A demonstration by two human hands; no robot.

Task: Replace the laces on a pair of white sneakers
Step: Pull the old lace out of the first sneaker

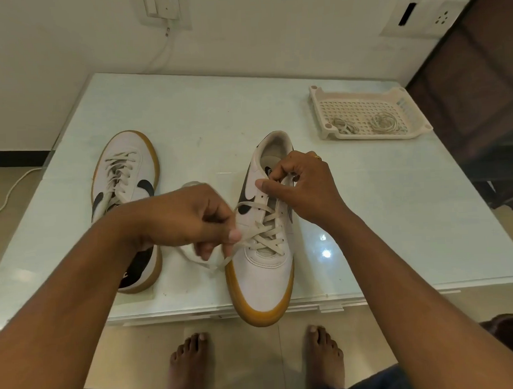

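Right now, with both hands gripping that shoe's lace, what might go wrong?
1. The near sneaker has its toe hanging past the near edge of the table. A hard pull by the left hand on the lace could drag it off, perhaps onto the bare feet.
2. The table looks glossy, and the right hand pinches lace too, so nothing plainly pins the sneaker down; it may slide.

white sneakers (263, 261) with gum-brown soles, black swooshes, cream perforated tray (366, 115)
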